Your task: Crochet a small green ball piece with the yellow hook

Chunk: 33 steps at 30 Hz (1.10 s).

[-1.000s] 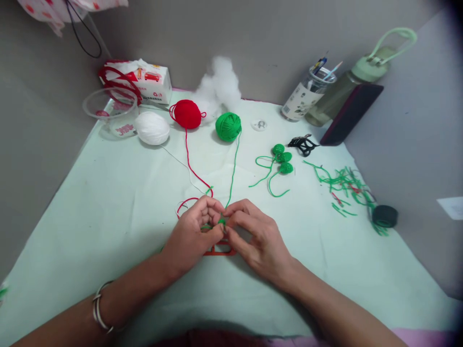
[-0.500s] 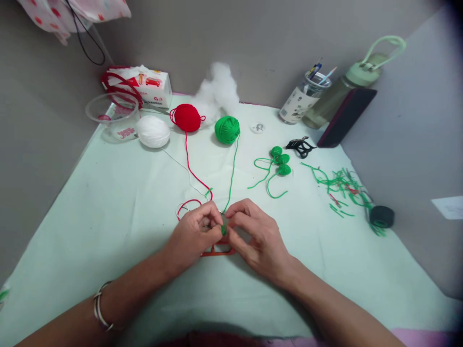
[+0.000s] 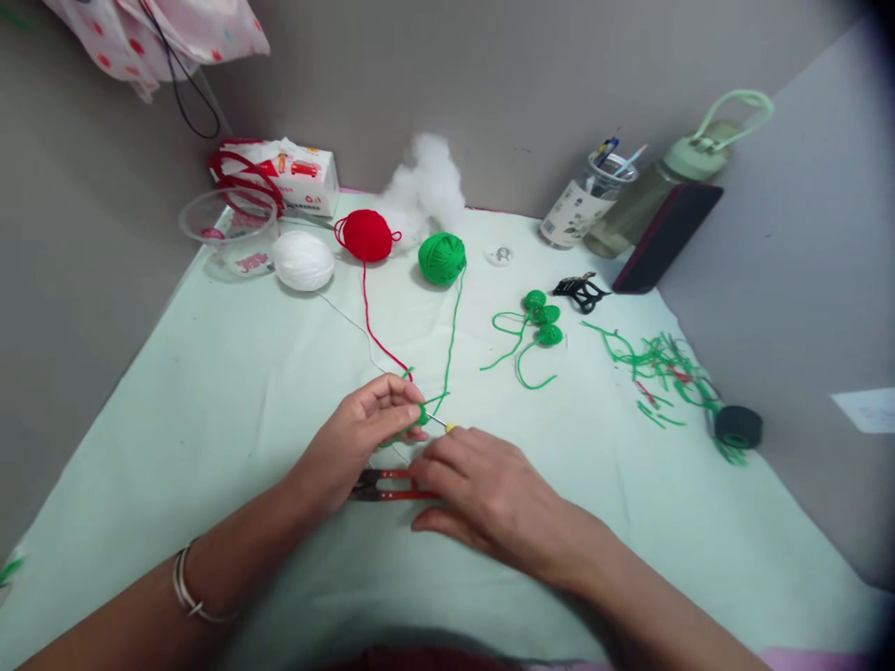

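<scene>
My left hand (image 3: 374,419) pinches a small green crochet piece (image 3: 423,417) between thumb and fingertips. A thin crochet hook (image 3: 437,421) with a yellow handle end sticks out of it toward the right. Green yarn runs from the piece to the green yarn ball (image 3: 442,259). My right hand (image 3: 482,489) is low over orange-handled thread snips (image 3: 395,496), thumb and fingers apart around the handle end, which they partly cover. The snips lie flat on the cloth below my left hand, blades pointing left.
A red yarn ball (image 3: 367,235), white yarn ball (image 3: 304,261) and white stuffing (image 3: 426,182) are at the back. Rightward lie small green crochet balls (image 3: 547,315), a black claw clip (image 3: 582,293), yarn scraps (image 3: 657,359) and black tape (image 3: 738,426). A bottle (image 3: 633,210) stands behind.
My right hand has left the green piece and moved down over the snips. My left hand has shifted slightly left and up with the piece; the hook now shows plainly.
</scene>
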Available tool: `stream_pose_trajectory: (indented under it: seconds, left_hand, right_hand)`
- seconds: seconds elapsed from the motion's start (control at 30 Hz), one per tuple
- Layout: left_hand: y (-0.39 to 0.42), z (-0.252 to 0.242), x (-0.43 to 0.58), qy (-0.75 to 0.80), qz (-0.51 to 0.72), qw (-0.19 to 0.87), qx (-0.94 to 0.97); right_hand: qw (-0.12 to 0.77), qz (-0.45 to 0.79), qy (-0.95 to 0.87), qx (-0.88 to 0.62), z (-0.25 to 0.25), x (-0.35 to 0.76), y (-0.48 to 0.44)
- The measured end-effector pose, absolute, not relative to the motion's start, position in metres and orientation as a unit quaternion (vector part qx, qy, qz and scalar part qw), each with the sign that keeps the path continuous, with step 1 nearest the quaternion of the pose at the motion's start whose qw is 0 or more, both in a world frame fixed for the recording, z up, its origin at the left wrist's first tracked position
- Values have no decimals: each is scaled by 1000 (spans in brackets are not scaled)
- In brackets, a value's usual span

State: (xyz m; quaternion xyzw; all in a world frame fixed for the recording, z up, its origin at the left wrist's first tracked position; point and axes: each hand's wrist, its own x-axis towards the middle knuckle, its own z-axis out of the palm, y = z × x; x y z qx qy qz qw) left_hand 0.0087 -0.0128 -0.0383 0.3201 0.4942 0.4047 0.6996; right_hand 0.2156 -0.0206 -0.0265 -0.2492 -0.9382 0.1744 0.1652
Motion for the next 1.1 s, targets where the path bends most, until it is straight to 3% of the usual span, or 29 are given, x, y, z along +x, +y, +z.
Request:
stream_pose_trajectory:
  seconds: [0.1,0.2,0.37,0.5,1.1]
  left_hand:
    - [-12,-37,7,491,410,713,288]
    - [-11,-38,4,471,416,736,252]
    - [-8,-44,-2,438,437,757,208]
    - [-8,-45,-2,430,445,758,207]
    - [-17,-36,9,454,410,744,269]
  right_hand:
    - [121,108,-960,-229,-34,207,-28]
    - [132,119,-957,-230,-34,207,-28]
    - [160,333,-872,-322,-16,228,-14]
    - [249,445,-738,-443,-6,242,-2]
    - [292,338,-719,-533,-24,233,2]
